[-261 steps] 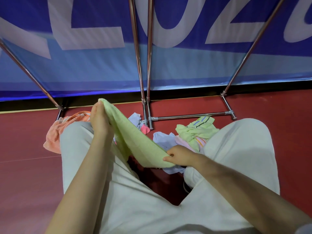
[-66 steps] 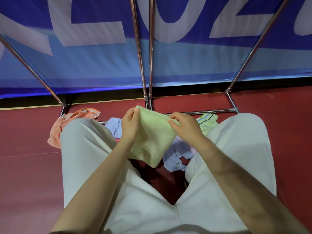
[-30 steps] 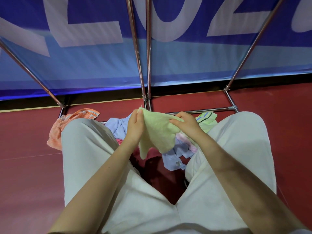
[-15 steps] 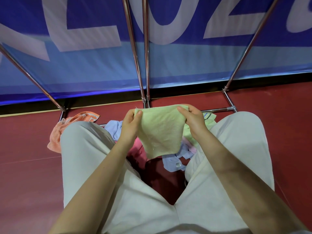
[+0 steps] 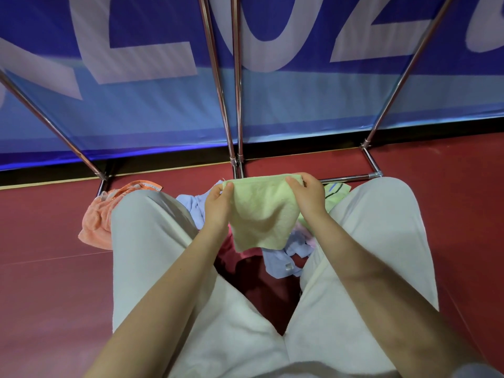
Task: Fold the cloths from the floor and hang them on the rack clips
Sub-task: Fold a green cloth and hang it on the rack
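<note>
Green cloth (image 5: 263, 211) hangs between your knees, above the cloths on the floor (image 5: 43, 238). Your left hand (image 5: 218, 207) pinches its top left corner and your right hand (image 5: 309, 196) pinches the top right, each grip grasping the fold's upper edge. Keep that edge taut and level, let the loose lower tip settle, then raise it toward the rack (image 5: 236, 105) just beyond your hands; its clips are out of view. Half a second ago you held it the same way; a second ago it was bunched between closer hands.
</note>
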Tool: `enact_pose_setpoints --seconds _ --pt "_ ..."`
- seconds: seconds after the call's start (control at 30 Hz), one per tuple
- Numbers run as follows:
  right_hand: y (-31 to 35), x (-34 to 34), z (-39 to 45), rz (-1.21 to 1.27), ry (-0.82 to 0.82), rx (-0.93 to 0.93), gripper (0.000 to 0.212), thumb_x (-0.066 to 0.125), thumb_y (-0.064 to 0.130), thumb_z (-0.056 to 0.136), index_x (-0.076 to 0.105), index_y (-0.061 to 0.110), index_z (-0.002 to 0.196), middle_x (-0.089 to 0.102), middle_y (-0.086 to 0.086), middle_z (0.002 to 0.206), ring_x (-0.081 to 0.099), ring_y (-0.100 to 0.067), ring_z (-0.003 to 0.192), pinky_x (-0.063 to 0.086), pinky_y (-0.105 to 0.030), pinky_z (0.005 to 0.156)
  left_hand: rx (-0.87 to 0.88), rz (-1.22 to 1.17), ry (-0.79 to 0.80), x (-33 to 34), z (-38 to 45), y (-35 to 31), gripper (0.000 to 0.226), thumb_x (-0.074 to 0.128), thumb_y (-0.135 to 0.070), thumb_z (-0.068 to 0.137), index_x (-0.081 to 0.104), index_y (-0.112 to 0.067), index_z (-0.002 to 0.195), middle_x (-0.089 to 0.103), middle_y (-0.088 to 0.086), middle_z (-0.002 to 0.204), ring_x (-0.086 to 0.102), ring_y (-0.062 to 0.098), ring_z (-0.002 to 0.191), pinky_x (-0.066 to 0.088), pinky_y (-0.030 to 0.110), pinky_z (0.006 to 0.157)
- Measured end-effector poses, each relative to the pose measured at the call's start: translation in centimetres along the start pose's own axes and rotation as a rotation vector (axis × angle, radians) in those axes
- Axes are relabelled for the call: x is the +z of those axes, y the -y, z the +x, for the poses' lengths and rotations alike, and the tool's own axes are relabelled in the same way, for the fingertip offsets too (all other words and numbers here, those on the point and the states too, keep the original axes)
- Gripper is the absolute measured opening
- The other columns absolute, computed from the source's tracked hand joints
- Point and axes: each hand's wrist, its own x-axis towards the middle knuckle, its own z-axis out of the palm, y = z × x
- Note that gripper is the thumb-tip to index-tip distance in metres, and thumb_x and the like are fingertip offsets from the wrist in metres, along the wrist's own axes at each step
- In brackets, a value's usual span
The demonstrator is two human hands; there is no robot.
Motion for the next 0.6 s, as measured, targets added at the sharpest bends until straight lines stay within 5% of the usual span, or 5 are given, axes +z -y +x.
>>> enact_pose_setpoints --seconds 0.13,0.3,0.43,0.6 --pt "0.2 1.2 0.0 0.043 -0.05 0.166 0.025 0.061 0.021 0.084 0.045 0.012 0.068 0.037 0.002 0.061 0.032 -0.015 0.06 0.028 -0.031 0.058 -0.102 -0.018 -0.063 1.3 -0.1 0.2 0.022 0.047 -0.027 0.096 0.048 -0.022 0.075 0.04 0.003 0.069 0.037 0.017 0.064 0.031 0.029 0.057" --pt "0.9 2.5 -0.2 0.127 -0.06 0.238 0.02 0.061 0.02 0.085 0.054 0.002 0.078 0.047 -0.005 0.074 0.04 -0.017 0.069 0.031 -0.028 0.053 -0.227 -0.123 -0.107 2.4 -0.3 -0.3 0.026 0.043 -0.024 0.097 0.056 -0.019 0.075 0.046 -0.004 0.069 0.042 0.013 0.064 0.039 0.03 0.068" --pt "1.7 3.0 -0.7 0.188 -0.035 0.23 0.015 0.06 0.018 0.088 0.062 0.004 0.091 0.054 -0.001 0.08 0.047 -0.016 0.073 0.036 -0.021 0.055 -0.174 -0.052 -0.122 3.3 -0.7 -0.9 0.03 0.037 -0.032 0.1 0.054 -0.017 0.08 0.045 0.0 0.073 0.042 0.015 0.073 0.038 0.031 0.073" --pt "2.4 3.5 -1.3 0.229 -0.001 0.201 0.01 0.06 0.02 0.087 0.063 0.011 0.092 0.058 0.005 0.077 0.053 -0.017 0.076 0.043 -0.03 0.07 -0.005 -0.012 -0.098 4.3 -1.6 -1.1 0.024 0.036 -0.027 0.101 0.054 -0.023 0.086 0.05 0.001 0.082 0.047 0.018 0.082 0.042 0.032 0.077"
